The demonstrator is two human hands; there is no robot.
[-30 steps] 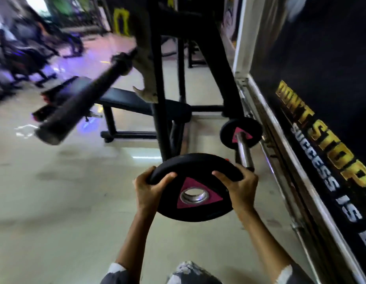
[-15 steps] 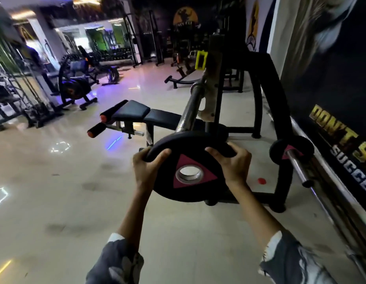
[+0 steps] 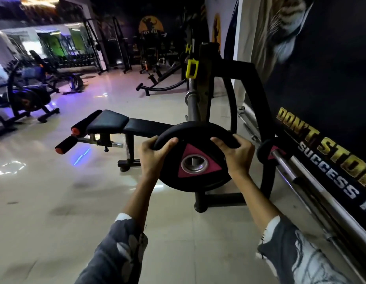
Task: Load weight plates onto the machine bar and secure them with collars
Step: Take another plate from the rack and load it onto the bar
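A black weight plate [image 3: 195, 179] with a pink triangle and a steel-ringed centre hole is held upright in front of me. My left hand [image 3: 152, 155] grips its upper left rim and my right hand [image 3: 236, 154] its upper right rim. The machine's steel bar [image 3: 192, 103] runs away from me behind the plate, and its end shows through the plate's hole. A second, smaller black plate [image 3: 264, 149] sits on a chrome peg [image 3: 284, 165] at the right of the frame. No collar is visible.
The black machine frame [image 3: 257, 99] stands against a wall with a poster [image 3: 321, 130]. A padded bench [image 3: 116, 124] with foam rollers lies to the left. Other gym machines [image 3: 28, 95] stand far left on the tiled floor [image 3: 55, 201]. A steel rail runs along the wall.
The view has swung up and toward the machine. The plate, held in both hands, has moved to the bar's end, so the bar now lines up with its hole.
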